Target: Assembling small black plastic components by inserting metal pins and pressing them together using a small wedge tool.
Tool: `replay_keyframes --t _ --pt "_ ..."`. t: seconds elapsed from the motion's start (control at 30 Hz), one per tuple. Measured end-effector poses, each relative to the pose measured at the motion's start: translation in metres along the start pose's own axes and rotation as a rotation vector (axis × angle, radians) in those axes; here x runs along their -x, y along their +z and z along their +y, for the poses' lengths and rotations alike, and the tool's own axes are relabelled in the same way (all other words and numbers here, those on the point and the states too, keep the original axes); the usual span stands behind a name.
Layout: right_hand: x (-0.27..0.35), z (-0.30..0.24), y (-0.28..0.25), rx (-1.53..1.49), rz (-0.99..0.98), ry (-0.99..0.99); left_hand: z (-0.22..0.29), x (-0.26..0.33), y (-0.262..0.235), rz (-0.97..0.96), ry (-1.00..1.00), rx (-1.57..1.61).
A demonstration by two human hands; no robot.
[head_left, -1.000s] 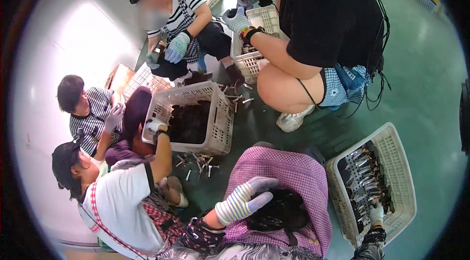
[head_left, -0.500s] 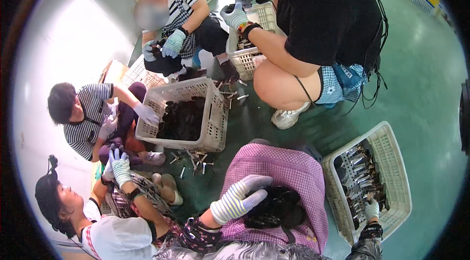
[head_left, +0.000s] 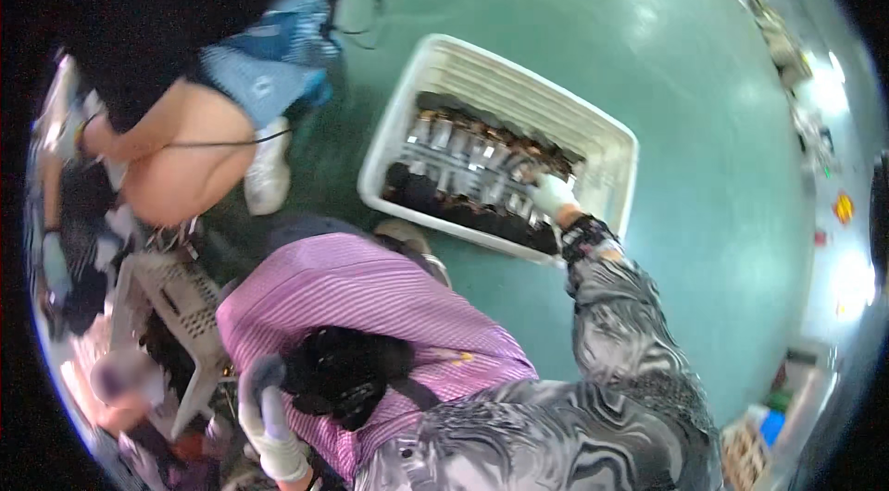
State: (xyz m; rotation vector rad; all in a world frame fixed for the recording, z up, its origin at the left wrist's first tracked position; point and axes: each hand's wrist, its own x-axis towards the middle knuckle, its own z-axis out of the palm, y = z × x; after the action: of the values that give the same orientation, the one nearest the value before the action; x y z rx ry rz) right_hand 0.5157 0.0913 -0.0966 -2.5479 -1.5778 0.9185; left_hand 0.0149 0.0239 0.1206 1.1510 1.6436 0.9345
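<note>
The white-gloved right hand (head_left: 556,195) reaches into a white rectangular plastic crate (head_left: 523,93), at rows of silver-and-black pieces (head_left: 443,133); whether it grips one, I cannot tell. Nearer the body, left of the crate, the white-gloved left hand (head_left: 273,426) stretches its fingers beside a black bundle (head_left: 338,371) on pink patterned cloth (head_left: 370,278). A black-shirted co-worker (head_left: 167,56) crouches left of the crate.

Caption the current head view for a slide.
Gloved right hand in a white crate of dark-ended silvery pieces, left hand beside a black bundle on pink cloth.
</note>
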Motion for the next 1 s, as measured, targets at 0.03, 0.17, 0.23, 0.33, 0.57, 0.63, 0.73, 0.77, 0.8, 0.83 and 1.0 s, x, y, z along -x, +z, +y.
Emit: replay_keyframes --t 0.03,0.17,0.23,0.33,0.57,0.63,0.73,0.77,0.8,0.83,1.0 --pt "-0.007 0.015 0.008 0.015 0.038 0.057 -0.007 -0.002 -0.002 -0.035 -0.001 0.016" --pt "-0.01 0.06 0.023 -0.124 0.213 0.272 -0.01 -0.011 -0.003 -0.083 0.039 -0.041" --pt "-0.026 0.09 0.038 -0.111 0.263 0.374 -0.012 -0.015 -0.002 -0.093 0.047 -0.056" --pt "-0.044 0.128 0.06 -0.42 0.424 0.377 -0.009 -0.019 -0.003 -0.069 0.086 -0.055" --pt "-0.075 0.101 0.056 -0.694 0.471 0.443 -0.014 -0.025 -0.015 -0.121 0.103 -0.225" --pt "-0.085 0.108 0.057 -0.909 0.456 0.548 -0.016 -0.023 -0.012 -0.136 0.184 -0.338" --pt "-0.093 0.094 0.059 -1.007 0.411 0.594 0.01 -0.02 0.003 -0.092 0.039 -0.174" --pt "-0.094 0.089 0.058 -0.922 0.362 0.554 0.012 -0.018 0.006 -0.057 0.012 -0.184" --pt "-0.093 0.085 0.057 -0.836 0.315 0.514 0.016 -0.017 0.007 -0.054 0.006 -0.187" --pt "-0.094 0.091 0.057 -0.616 0.353 0.471 0.021 -0.018 0.008 -0.065 -0.043 -0.192" --pt "-0.095 0.102 0.063 -0.655 0.364 0.499 0.008 -0.023 0.006 -0.093 0.026 -0.148"
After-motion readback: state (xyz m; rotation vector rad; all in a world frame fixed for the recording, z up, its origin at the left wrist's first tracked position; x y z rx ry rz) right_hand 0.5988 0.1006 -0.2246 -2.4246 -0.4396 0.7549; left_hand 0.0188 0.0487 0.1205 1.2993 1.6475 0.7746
